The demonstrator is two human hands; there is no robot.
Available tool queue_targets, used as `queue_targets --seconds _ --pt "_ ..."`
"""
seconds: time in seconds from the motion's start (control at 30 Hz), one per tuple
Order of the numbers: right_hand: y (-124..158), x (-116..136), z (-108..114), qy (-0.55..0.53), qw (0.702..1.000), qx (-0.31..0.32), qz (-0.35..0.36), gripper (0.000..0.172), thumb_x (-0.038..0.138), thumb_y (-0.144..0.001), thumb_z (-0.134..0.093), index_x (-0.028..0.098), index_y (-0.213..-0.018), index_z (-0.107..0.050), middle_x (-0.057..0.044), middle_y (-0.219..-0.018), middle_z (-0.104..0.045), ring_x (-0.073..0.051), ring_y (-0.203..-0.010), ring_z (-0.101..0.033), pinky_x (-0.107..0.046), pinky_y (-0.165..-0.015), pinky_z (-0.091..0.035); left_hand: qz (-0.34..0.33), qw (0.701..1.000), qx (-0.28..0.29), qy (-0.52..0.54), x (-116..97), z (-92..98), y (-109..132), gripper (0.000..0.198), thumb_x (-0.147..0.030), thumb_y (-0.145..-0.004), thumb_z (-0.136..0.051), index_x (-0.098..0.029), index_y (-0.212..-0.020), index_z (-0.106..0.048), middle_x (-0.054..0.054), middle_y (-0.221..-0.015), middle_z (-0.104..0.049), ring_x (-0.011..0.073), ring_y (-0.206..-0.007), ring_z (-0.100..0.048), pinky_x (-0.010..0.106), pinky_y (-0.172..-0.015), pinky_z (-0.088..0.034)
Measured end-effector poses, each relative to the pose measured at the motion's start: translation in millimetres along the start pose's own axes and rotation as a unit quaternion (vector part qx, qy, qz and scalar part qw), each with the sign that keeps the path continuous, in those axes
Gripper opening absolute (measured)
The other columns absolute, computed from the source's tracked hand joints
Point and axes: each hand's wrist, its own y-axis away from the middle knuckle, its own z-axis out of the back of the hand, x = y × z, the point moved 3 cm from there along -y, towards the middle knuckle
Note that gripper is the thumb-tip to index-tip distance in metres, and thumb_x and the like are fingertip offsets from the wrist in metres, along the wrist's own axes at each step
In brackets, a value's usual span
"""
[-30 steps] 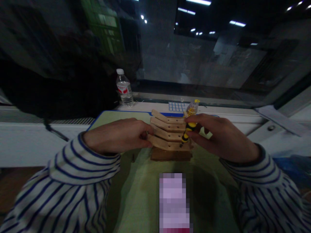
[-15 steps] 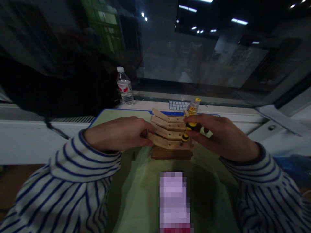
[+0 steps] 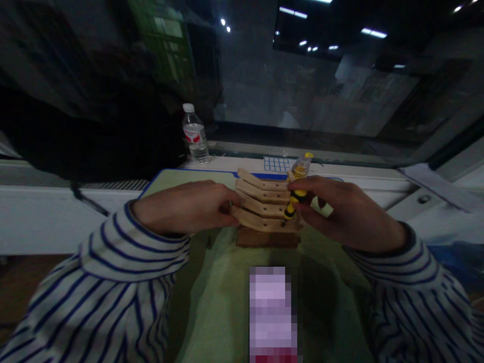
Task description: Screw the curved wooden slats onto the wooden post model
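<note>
Apparently screwing, the right hand [image 3: 340, 210] grips a screwdriver [image 3: 289, 209] at the near slat [image 3: 255, 222], its left end pinched by the left hand [image 3: 189, 206]; steady, aligned turning seems needed.

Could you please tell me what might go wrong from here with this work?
The screwdriver leans in the right hand, so its tip might slip and scratch the nearest wooden slat. The left hand grips near one end only, so the slat could shift if pressed hard.

Screwdrvr [image 3: 290, 209] — yel/blk; sleeve [image 3: 128, 257] — wht/navy stripes.
</note>
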Motion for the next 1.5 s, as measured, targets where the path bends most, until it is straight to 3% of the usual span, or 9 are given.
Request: queue_targets --seconds 0.4,0.8,1.03,1.2,1.5 --pt "0 -3 0 -0.001 1.0 0.002 -0.006 0.037 0.019 -0.086 -0.061 0.019 -0.123 -0.056 -0.002 -0.087 -0.071 -0.013 -0.069 -0.066 -0.026 -0.064 -0.052 0.009 1.0 -0.012 -0.023 -3 2.5 1 0.02 -0.033 -0.082 -0.056 -0.028 -0.094 -0.071 -0.004 -0.083 -0.073 0.013 -0.068 -0.063 0.022 -0.056 -0.036" --pt "0 -2 1 0.004 1.0 -0.001 -0.004 0.032 0.025 -0.089 -0.06 0.017 -0.119 -0.057 -0.003 -0.089 -0.071 -0.013 -0.07 -0.066 -0.026 -0.064 -0.053 0.003 1.0 -0.01 -0.018 -5 4.3 2 0.02 -0.03 -0.085 -0.054 -0.032 -0.094 -0.072 -0.009 -0.081 -0.073 0.0104 -0.065 -0.063 0.02 -0.057 -0.038" --pt "1 -3 0 0.003 1.0 -0.006 0.007 0.039 0.02 -0.088 -0.062 0.017 -0.126 -0.053 -0.005 -0.102 -0.07 -0.013 -0.075 -0.065 -0.024 -0.064 -0.052 -0.005 1.0 -0.003 -0.015 -8 5.3 2 0.027 -0.026 -0.085 -0.052 -0.033 -0.102 -0.072 -0.008 -0.089 -0.074 0.0101 -0.069 -0.063 0.019 -0.06 -0.039" --pt "0 -1 2 -0.012 1.0 -0.003 0.016 0.028 0.022 -0.088 -0.061 0.017 -0.116 -0.058 -0.003 -0.095 -0.069 -0.012 -0.074 -0.065 -0.025 -0.067 -0.052 -0.012 1.0 -0.006 -0.014 0 0.7 0 0.026 -0.028 -0.086 -0.052 -0.032 -0.102 -0.072 -0.006 -0.089 -0.074 0.0115 -0.071 -0.064 0.02 -0.062 -0.041" --pt "0 1 6 0.011 1.0 0.006 0.003 0.036 0.013 -0.083 -0.062 0.016 -0.118 -0.058 -0.003 -0.098 -0.071 -0.012 -0.075 -0.065 -0.024 -0.068 -0.052 -0.041 0.999 -0.012 -0.017 7 -1.9 -3 0.027 -0.039 -0.087 -0.055 -0.034 -0.108 -0.071 -0.004 -0.095 -0.075 0.0136 -0.075 -0.066 0.02 -0.069 -0.045"
